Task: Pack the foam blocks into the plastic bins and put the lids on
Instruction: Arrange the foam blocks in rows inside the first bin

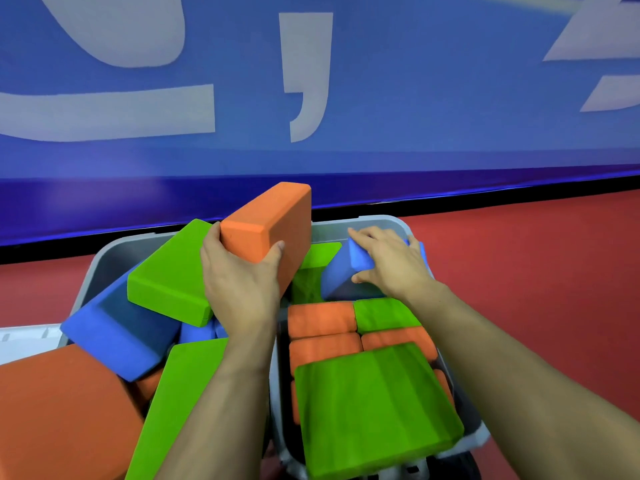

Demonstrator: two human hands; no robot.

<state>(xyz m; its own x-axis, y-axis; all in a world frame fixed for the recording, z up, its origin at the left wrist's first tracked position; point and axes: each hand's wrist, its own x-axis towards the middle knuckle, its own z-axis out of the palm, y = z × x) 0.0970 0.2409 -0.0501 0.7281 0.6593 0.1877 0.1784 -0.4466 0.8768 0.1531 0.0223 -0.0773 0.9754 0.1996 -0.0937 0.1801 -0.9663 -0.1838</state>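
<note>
Starting at the left of the frame, the left bin (pixel 104 261) is a loose heap: an orange block at lower left (pixel 59 414), a blue block (pixel 117 337) and a green block (pixel 169 271) tilted over it. Mid-frame, the left hand (pixel 239 282) is clamped on the end of an orange brick (pixel 273 223), holding it up above the bins. Right of that, the right hand (pixel 388 261) curls over a tilted blue wedge (pixel 346 271) at the far end of the right bin (pixel 374 225), which has orange and green blocks packed in rows, with a big green block (pixel 377 407) on top nearest the camera.
</note>
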